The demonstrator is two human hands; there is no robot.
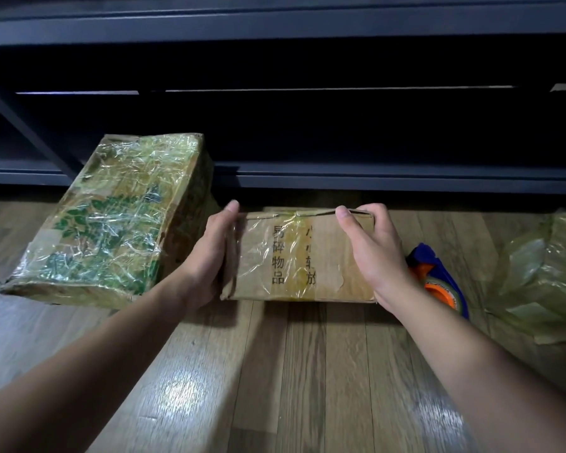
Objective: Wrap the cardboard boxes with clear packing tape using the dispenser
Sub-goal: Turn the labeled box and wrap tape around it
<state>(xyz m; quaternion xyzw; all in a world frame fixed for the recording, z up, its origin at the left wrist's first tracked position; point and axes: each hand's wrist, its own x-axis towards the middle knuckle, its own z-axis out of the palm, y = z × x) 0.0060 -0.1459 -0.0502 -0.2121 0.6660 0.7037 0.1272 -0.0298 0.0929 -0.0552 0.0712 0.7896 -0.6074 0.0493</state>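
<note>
Two cardboard boxes on our count, both closed, so we cannot tell what is inside either.

Item one: the small box [303, 256], plain brown, lies on the wooden floor [275, 371] at the centre, just in front of a dark shelf unit [340, 178]. Black Chinese characters run in vertical columns across its upper face. A wrinkled band of clear tape [294, 237] crosses that face from near edge to far edge, with looser film spread to both sides. The flap seam along the far top edge gapes slightly, and the left end shows a ragged cardboard edge. Our left hand [209, 256] grasps the left end with the thumb up on the far corner. Our right hand [370, 253] grasps the right end, thumb on the top face, fingers curled over the far edge.

Item two: the large box [111, 220], printed with green leaves, sits to the left, just beside our left forearm. Crinkled clear tape covers its whole upper face.

Item three: the dispenser [445, 282], blue body with an orange hub, lies on the floor just right of the small box, partly hidden behind our right wrist.

Item four: a crumpled greenish plastic bag [543, 276] at the far right, contents not discernible.
</note>
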